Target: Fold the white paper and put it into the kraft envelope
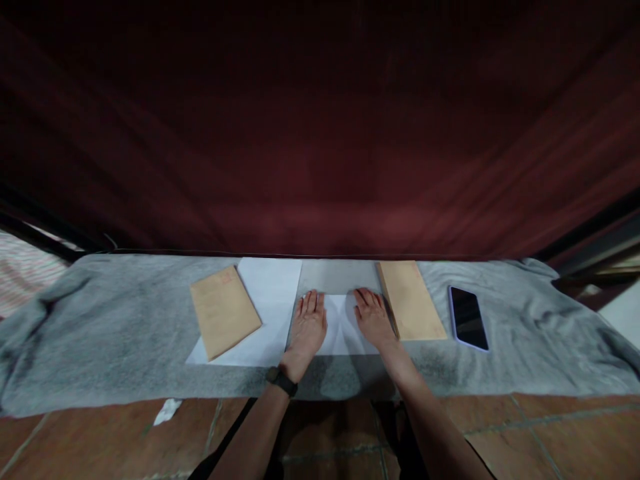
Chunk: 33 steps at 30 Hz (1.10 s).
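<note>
A white sheet of paper (343,333) lies in front of me on the grey cloth, apparently folded. My left hand (309,325) rests flat on its left side, fingers stretched out. On the right side of the same sheet my right hand (373,316) lies flat, its fingers extended beside a stack of brown envelopes (413,300). To the left, a larger white paper (275,287) is spread out, with brown envelopes (225,310) lying partly over it. Neither hand grips anything.
A phone (469,317) in a purple case lies at the right. The grey cloth (135,320) covers the work surface, and a dark red panel (320,167) rises behind it. A crumpled white scrap (167,411) is on the tiled floor (110,433).
</note>
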Tool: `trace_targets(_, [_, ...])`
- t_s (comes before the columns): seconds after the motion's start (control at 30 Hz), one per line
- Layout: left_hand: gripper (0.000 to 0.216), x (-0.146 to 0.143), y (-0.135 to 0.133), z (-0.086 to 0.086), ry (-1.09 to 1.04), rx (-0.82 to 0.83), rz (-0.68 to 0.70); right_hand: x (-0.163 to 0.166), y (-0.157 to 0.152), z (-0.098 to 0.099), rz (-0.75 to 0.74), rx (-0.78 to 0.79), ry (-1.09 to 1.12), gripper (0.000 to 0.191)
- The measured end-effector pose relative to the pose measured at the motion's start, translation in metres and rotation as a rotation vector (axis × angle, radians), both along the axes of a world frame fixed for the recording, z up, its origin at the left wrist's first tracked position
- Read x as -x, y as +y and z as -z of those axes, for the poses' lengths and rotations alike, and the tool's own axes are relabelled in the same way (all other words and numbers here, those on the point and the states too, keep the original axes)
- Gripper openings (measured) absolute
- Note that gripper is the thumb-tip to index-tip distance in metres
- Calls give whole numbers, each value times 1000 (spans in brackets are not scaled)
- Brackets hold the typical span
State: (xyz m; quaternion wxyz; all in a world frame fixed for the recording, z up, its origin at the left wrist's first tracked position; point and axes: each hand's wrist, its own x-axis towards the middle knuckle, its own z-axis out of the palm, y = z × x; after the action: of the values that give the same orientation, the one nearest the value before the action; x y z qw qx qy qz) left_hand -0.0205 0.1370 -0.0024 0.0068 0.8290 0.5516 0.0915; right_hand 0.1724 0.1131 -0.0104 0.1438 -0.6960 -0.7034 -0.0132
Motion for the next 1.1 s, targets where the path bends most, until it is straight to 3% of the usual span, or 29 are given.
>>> trace_targets(0.17, [50,3,14,-14,-13,23,41,-6,13,-18,22,115,17,43])
trace_targets(0.37, [46,12,25,-30,-1,160,74,-13,24,-35,15,272,83,44])
trace_targets(0.57, [46,14,37,-37,-30,247,44,-17,25,-41,42,337,124,42])
trace_targets(0.7, [35,13,41,-41,-51,272,21,-17,24,-42,55,351,137,37])
trace_targets(0.97, [20,14,40,-52,-144,239,17,-22,23,-45,-21,195,197,12])
trace_targets(1.1, [13,16,37,-74,-383,34,87,-29,20,-66,-75,-40,389,11])
